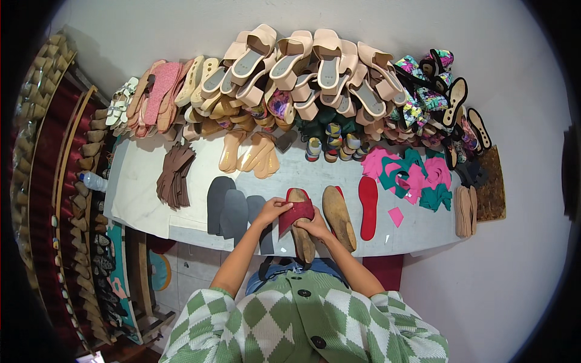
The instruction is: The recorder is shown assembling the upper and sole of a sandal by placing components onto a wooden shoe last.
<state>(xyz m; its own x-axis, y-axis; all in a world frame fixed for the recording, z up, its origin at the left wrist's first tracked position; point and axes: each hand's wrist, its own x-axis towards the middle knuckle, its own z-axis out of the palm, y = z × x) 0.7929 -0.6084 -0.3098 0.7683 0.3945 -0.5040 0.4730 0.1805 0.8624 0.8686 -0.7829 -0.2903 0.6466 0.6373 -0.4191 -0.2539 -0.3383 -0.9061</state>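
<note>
Find the dark red strap near the front edge of the table, bent across the wooden foot shape and loose at its left end. See the left hand pinching the strap at its upper left edge. See the right hand at the other side, with the thumb by the strap's low edge and some fingers hidden; cannot tell how tight or loose. To do this well, probably best to hold the wooden foot shape firm on the right and pull the strap softly from the left, snug but not too hard. Look for little folds and rub them flat. Set the strap straight across, with no twist. Mind the red sole piece peeking out by the toe, and try not to bump it out of place. Peek at the other wooden shape just to the right, with red along its edge, and try to make a matching pair. Leave the flat red sole, farther right, and the grey soles, near the left hand, out of the way.
</note>
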